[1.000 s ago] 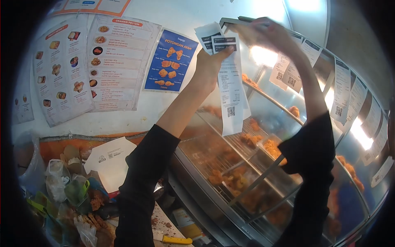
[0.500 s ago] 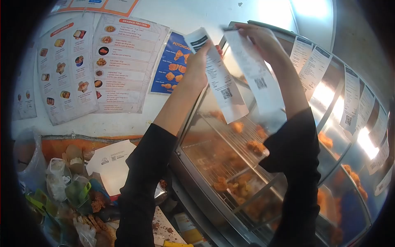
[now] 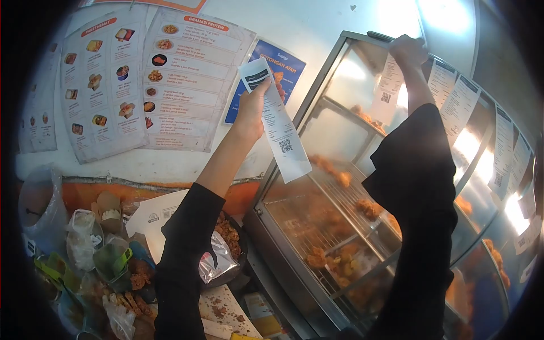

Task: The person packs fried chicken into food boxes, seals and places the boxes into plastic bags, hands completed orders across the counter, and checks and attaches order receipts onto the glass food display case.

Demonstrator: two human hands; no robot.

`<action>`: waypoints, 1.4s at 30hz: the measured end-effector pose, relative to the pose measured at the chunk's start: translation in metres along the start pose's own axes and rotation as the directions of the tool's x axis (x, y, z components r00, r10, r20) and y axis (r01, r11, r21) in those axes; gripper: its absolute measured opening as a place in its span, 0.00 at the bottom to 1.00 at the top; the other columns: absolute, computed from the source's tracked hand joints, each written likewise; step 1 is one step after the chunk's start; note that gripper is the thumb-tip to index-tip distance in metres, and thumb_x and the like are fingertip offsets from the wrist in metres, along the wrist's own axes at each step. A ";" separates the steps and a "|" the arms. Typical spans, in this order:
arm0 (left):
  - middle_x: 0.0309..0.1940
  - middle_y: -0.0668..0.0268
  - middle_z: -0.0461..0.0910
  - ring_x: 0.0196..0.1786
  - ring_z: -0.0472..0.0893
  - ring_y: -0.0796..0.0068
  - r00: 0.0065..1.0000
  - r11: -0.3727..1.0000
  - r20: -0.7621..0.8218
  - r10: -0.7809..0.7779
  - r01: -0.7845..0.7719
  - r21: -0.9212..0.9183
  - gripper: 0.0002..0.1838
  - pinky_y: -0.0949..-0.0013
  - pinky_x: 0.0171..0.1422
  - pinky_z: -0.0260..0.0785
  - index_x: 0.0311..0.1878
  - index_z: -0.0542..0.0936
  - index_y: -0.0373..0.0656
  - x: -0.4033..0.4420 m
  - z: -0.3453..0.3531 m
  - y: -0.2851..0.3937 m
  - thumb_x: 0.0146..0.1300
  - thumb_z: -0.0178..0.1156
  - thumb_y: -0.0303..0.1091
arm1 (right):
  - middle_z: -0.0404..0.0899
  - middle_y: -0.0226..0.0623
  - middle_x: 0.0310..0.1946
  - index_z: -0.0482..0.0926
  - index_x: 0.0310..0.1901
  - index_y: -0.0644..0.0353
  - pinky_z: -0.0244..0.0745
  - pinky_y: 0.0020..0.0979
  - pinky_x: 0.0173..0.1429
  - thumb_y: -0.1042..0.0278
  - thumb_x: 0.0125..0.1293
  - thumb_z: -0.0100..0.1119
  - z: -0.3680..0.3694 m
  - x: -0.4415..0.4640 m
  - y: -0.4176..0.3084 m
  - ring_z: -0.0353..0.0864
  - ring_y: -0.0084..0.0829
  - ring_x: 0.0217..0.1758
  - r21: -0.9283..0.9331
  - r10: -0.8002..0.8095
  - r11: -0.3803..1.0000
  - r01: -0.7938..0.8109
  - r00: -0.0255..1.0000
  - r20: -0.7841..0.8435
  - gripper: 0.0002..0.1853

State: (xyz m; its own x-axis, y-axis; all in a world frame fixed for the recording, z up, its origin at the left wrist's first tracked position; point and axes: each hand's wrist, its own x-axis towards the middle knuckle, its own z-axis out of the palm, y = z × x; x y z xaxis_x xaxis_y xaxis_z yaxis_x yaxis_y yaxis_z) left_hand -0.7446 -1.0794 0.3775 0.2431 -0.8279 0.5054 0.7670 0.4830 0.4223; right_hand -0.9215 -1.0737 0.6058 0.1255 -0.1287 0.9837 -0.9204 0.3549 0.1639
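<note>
My left hand (image 3: 252, 113) is closed on a long printed receipt (image 3: 276, 122), thumb on its upper part; the slip slants down to the right, its QR code near the lower end. At the top edge of the glass display case (image 3: 345, 73), my right hand (image 3: 408, 52) has its fingers closed at the upper end of a second receipt (image 3: 387, 90). That slip hangs straight against the glass. Other receipts (image 3: 460, 107) hang along the same top edge to the right. Fried chicken (image 3: 368, 208) lies on wire racks inside the case.
Menu sheets (image 3: 192, 85) and a blue poster (image 3: 289, 62) are on the wall. Below stand an open white box (image 3: 156, 218), plastic bags (image 3: 42, 195), a dark bowl of fried pieces (image 3: 228, 235) with a silver packet (image 3: 217, 260), and a crumb-strewn board (image 3: 224, 306).
My hands have moved apart. The right one carried its receipt up and right to the case's top edge; the left one moved left and lower with its receipt. The view has shifted slightly.
</note>
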 end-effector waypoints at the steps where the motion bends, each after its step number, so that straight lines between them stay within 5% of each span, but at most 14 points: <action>1: 0.25 0.66 0.72 0.27 0.73 0.75 1.000 1.000 -0.006 -0.001 0.001 0.000 0.10 0.72 0.34 0.67 0.32 0.70 0.39 0.000 -0.002 0.000 0.52 0.49 0.36 | 0.74 0.38 0.32 0.75 0.32 0.58 0.63 0.34 0.41 0.63 0.49 0.44 0.005 0.001 0.001 0.72 0.35 0.41 0.002 -0.005 1.000 0.005 1.000 0.004 0.13; 4: 0.28 0.63 0.72 0.30 0.72 0.75 0.999 0.999 0.024 -0.041 0.041 -0.006 0.10 0.72 0.37 0.66 0.35 0.70 0.37 -0.002 -0.005 -0.002 0.51 0.48 0.32 | 0.74 0.35 0.32 0.75 0.32 0.56 0.61 0.32 0.41 0.63 0.51 0.42 0.015 0.009 0.011 0.72 0.31 0.39 -0.307 -0.287 0.927 0.214 0.933 -0.216 0.12; 7: 0.27 0.64 0.72 0.30 0.73 0.75 0.995 0.999 0.087 -0.039 0.040 -0.008 0.09 0.71 0.36 0.67 0.35 0.70 0.38 -0.005 -0.001 -0.005 0.50 0.48 0.30 | 0.74 0.32 0.32 0.75 0.31 0.55 0.61 0.34 0.40 0.64 0.52 0.42 0.006 0.021 0.020 0.73 0.28 0.34 -0.209 -0.298 0.931 0.298 0.954 0.033 0.11; 10: 0.26 0.65 0.72 0.30 0.73 0.75 0.988 0.997 0.151 -0.042 0.032 0.066 0.08 0.70 0.34 0.67 0.34 0.70 0.39 -0.006 0.003 -0.009 0.49 0.51 0.29 | 0.70 0.34 0.38 0.72 0.35 0.54 0.58 0.38 0.46 0.67 0.50 0.42 -0.006 0.026 0.032 0.64 0.30 0.47 -0.175 -0.229 0.943 0.283 0.934 0.275 0.11; 12: 0.27 0.66 0.73 0.30 0.73 0.75 0.972 0.985 0.217 0.094 -0.122 0.123 0.08 0.71 0.33 0.68 0.33 0.71 0.40 -0.007 0.008 -0.012 0.47 0.54 0.28 | 0.72 0.30 0.27 0.74 0.30 0.54 0.59 0.39 0.35 0.66 0.51 0.42 0.014 0.037 0.053 0.72 0.31 0.25 -0.360 -0.416 0.852 0.379 0.909 -0.030 0.09; 15: 0.27 0.66 0.73 0.29 0.74 0.75 0.984 0.989 0.166 0.070 -0.090 0.115 0.10 0.71 0.33 0.68 0.32 0.71 0.39 -0.020 0.025 -0.004 0.44 0.58 0.25 | 0.64 0.33 0.42 0.72 0.33 0.54 0.57 0.42 0.44 0.66 0.50 0.44 0.014 0.033 0.057 0.63 0.33 0.45 -0.429 -0.367 0.849 0.310 0.928 -0.057 0.09; 20: 0.28 0.65 0.74 0.30 0.74 0.75 0.989 0.996 0.124 0.075 -0.079 0.028 0.12 0.72 0.33 0.68 0.33 0.71 0.39 -0.025 0.041 0.002 0.42 0.59 0.24 | 0.60 0.33 0.45 0.71 0.37 0.56 0.61 0.40 0.39 0.57 0.51 0.47 -0.024 -0.018 0.022 0.63 0.34 0.44 -0.404 -0.431 0.864 0.301 0.857 -0.283 0.15; 21: 0.28 0.65 0.74 0.30 0.74 0.75 0.988 0.996 0.128 0.087 -0.091 0.025 0.12 0.72 0.33 0.68 0.33 0.71 0.39 -0.024 0.043 0.004 0.42 0.59 0.24 | 0.63 0.32 0.42 0.71 0.36 0.57 0.62 0.35 0.39 0.58 0.52 0.46 -0.036 -0.029 0.007 0.66 0.32 0.38 0.222 -0.349 0.906 0.361 0.933 -0.092 0.14; 23: 0.29 0.65 0.74 0.29 0.74 0.76 0.977 0.994 0.189 0.100 -0.108 0.035 0.13 0.72 0.33 0.68 0.34 0.70 0.38 -0.022 0.045 0.003 0.43 0.59 0.24 | 0.69 0.32 0.36 0.71 0.36 0.59 0.63 0.27 0.39 0.59 0.52 0.48 -0.046 -0.055 -0.019 0.70 0.28 0.32 0.897 -0.534 0.423 0.132 0.836 0.129 0.14; 26: 0.30 0.67 0.72 0.33 0.73 0.75 0.961 0.977 0.220 0.168 -0.192 0.089 0.16 0.71 0.37 0.67 0.39 0.70 0.41 -0.022 0.045 -0.001 0.44 0.59 0.32 | 0.72 0.36 0.25 0.70 0.39 0.61 0.64 0.24 0.38 0.67 0.48 0.54 -0.049 -0.097 -0.053 0.69 0.23 0.31 0.980 -0.718 0.023 -0.198 0.679 0.154 0.15; 30: 0.28 0.64 0.73 0.30 0.74 0.75 0.986 0.988 0.112 0.123 -0.112 -0.103 0.09 0.72 0.33 0.68 0.34 0.70 0.38 -0.021 0.034 0.006 0.48 0.54 0.26 | 0.72 0.36 0.29 0.68 0.41 0.67 0.66 0.20 0.40 0.74 0.50 0.51 -0.026 -0.080 -0.063 0.70 0.21 0.31 0.931 -0.635 -0.122 -0.344 0.748 0.193 0.15; 36: 0.28 0.64 0.73 0.30 0.73 0.76 0.990 0.994 0.094 0.103 -0.099 -0.052 0.06 0.74 0.35 0.66 0.32 0.70 0.38 -0.014 -0.007 0.009 0.53 0.45 0.29 | 0.74 0.39 0.31 0.75 0.36 0.60 0.68 0.25 0.36 0.66 0.46 0.52 0.050 0.021 -0.058 0.72 0.26 0.31 0.827 0.091 -0.015 -0.562 0.823 0.561 0.14; 38: 0.28 0.64 0.73 0.31 0.73 0.76 0.996 0.997 0.054 0.077 -0.077 -0.014 0.08 0.74 0.35 0.66 0.35 0.70 0.38 -0.018 -0.018 0.009 0.53 0.45 0.30 | 0.74 0.42 0.34 0.76 0.32 0.58 0.68 0.26 0.40 0.63 0.44 0.52 0.066 0.039 -0.044 0.73 0.32 0.37 0.842 0.213 0.449 -0.298 0.951 0.223 0.13; 42: 0.27 0.64 0.72 0.31 0.73 0.76 0.995 0.987 0.072 0.073 -0.083 0.136 0.10 0.73 0.35 0.66 0.36 0.69 0.38 -0.028 -0.037 0.014 0.54 0.46 0.33 | 0.74 0.41 0.36 0.76 0.31 0.56 0.67 0.28 0.45 0.63 0.44 0.52 0.056 0.045 -0.038 0.72 0.34 0.42 0.461 0.114 0.842 -0.280 0.928 0.355 0.11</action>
State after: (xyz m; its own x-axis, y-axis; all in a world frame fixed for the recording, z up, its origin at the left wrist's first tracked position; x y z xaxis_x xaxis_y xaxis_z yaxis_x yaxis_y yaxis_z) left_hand -0.7185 -1.0600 0.3412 0.2555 -0.7676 0.5878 0.6567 0.5840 0.4772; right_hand -0.9014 -1.1453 0.6392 -0.1202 -0.4078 0.9051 -0.9808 -0.0925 -0.1719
